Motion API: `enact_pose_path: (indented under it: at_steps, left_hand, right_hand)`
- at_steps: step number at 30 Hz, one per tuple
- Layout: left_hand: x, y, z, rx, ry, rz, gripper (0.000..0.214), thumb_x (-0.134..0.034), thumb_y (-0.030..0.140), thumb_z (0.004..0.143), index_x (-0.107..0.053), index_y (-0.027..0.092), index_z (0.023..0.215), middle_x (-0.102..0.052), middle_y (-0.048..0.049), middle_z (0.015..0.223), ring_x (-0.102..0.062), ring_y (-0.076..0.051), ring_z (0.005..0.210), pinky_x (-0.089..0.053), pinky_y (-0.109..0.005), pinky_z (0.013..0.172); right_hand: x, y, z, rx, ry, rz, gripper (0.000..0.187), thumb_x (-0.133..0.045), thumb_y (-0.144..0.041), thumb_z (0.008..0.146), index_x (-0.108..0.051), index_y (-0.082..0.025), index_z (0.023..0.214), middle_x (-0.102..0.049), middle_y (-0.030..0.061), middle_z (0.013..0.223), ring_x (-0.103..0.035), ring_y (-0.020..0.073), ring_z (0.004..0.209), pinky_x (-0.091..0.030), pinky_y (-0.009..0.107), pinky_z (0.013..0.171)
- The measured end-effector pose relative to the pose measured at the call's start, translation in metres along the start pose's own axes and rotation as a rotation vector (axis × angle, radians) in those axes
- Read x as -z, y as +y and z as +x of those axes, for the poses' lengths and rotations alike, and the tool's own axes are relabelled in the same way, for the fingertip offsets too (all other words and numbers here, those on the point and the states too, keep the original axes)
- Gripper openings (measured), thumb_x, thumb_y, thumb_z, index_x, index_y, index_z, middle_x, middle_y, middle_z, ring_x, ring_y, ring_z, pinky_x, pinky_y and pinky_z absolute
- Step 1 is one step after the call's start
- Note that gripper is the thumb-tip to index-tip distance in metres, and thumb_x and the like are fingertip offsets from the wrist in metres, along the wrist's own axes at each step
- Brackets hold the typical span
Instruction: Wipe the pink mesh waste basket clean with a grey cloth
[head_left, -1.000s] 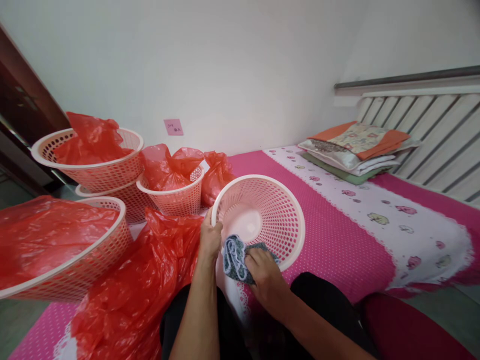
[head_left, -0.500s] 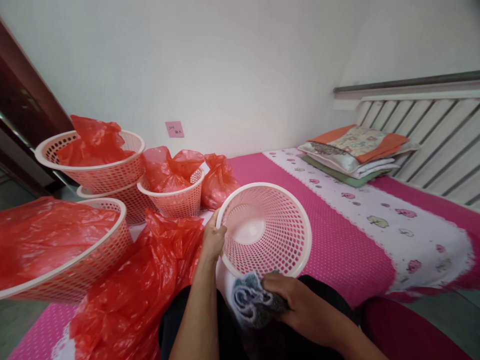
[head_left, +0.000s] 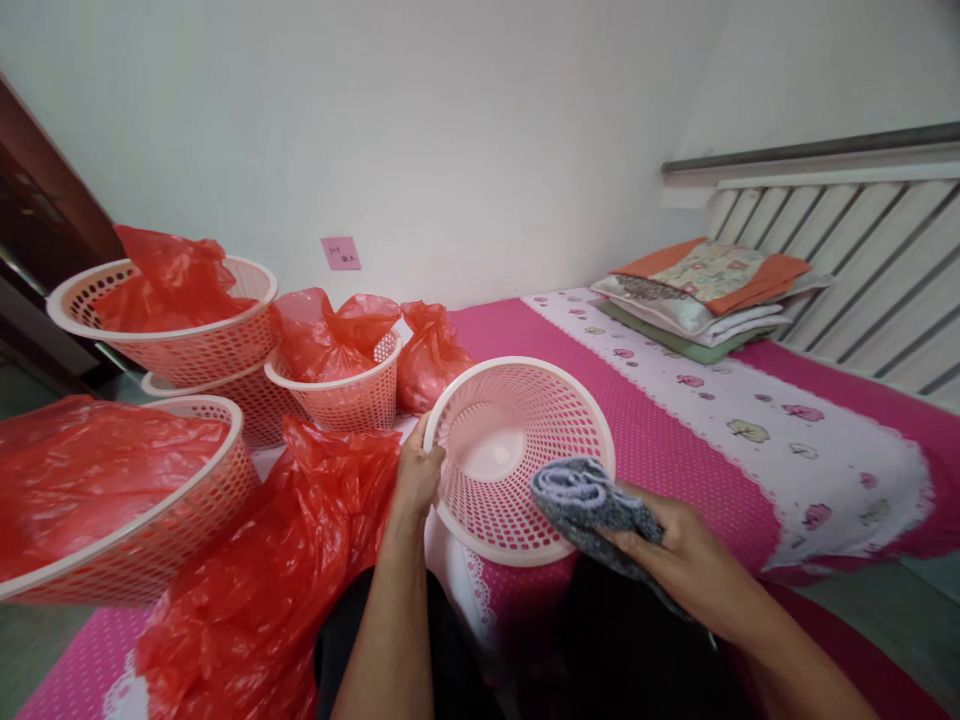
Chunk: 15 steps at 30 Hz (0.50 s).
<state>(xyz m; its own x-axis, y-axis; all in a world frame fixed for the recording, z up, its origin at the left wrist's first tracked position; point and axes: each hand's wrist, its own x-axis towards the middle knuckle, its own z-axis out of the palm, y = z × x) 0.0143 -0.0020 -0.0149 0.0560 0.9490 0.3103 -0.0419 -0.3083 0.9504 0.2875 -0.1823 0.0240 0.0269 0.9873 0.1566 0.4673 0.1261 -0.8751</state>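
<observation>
In the head view, my left hand [head_left: 421, 470] grips the left rim of a pale pink plastic basket [head_left: 517, 520], which is tipped so that its mouth faces me. Nothing lies inside it. My right hand [head_left: 675, 540] is closed around a folded grey cloth [head_left: 600, 510] with a rolled, lighter edge. The cloth overlaps the basket's lower right rim from my viewpoint; whether it touches the rim I cannot tell. Left of my left arm, a crumpled red plastic bag [head_left: 270, 560] spreads over the bed.
More pink baskets holding red bags stand at the left: a front one [head_left: 217, 490], a stacked pair [head_left: 202, 350] and a smaller one [head_left: 352, 400]. A tied red bag [head_left: 431, 365] sits behind. Folded bedding [head_left: 705, 300] lies at the right by a slatted headboard [head_left: 862, 270].
My right hand has lifted the cloth up and to the right, from below the basket's rim to in front of its lower right side. My left hand keeps its hold on the rim.
</observation>
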Motion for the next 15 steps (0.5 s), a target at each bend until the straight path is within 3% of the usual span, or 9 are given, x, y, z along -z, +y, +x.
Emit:
enact_pose_path:
  at_steps: [3,7,11,15]
  left_hand:
    - [-0.001,0.003,-0.001,0.015,-0.004,-0.014,0.059,-0.059,0.013,0.069,-0.071,0.020,0.127,-0.078,-0.0068,0.117,-0.072,-0.023,0.102,-0.055,-0.038,0.100]
    - [-0.003,0.005,-0.002,0.024,-0.010,-0.028,0.060,-0.059,0.014,0.068,-0.070,0.020,0.127,-0.078,-0.0064,0.117,-0.072,-0.024,0.103,-0.055,-0.038,0.100]
    - [-0.005,0.007,-0.003,0.017,-0.025,-0.036,0.059,-0.057,0.014,0.066,-0.072,0.020,0.122,-0.079,-0.0051,0.114,-0.072,-0.023,0.101,-0.054,-0.037,0.099]
    - [-0.004,0.007,-0.003,-0.010,-0.029,-0.026,0.062,-0.056,0.014,0.067,-0.070,0.021,0.127,-0.078,-0.0056,0.123,-0.072,-0.024,0.110,-0.053,-0.038,0.104]
  right_hand:
    - [-0.010,0.013,0.004,0.047,0.100,-0.194,0.026,-0.062,-0.042,0.094,-0.075,-0.021,0.102,-0.077,0.0101,0.101,-0.072,0.0281,0.090,-0.058,0.038,0.078]
    - [-0.039,0.028,0.001,0.080,0.030,-0.355,0.018,-0.057,-0.026,0.092,-0.071,-0.022,0.103,-0.075,0.0115,0.105,-0.073,0.0287,0.096,-0.059,0.042,0.086]
    - [-0.067,0.026,-0.010,0.068,-0.128,-0.272,0.037,-0.063,-0.018,0.085,-0.073,-0.020,0.121,-0.076,0.0148,0.123,-0.070,0.0319,0.119,-0.054,0.050,0.109]
    - [-0.078,0.007,-0.017,-0.090,-0.408,0.013,0.059,-0.081,-0.035,0.082,-0.071,-0.021,0.139,-0.070,0.0143,0.143,-0.063,0.0350,0.136,-0.044,0.054,0.121]
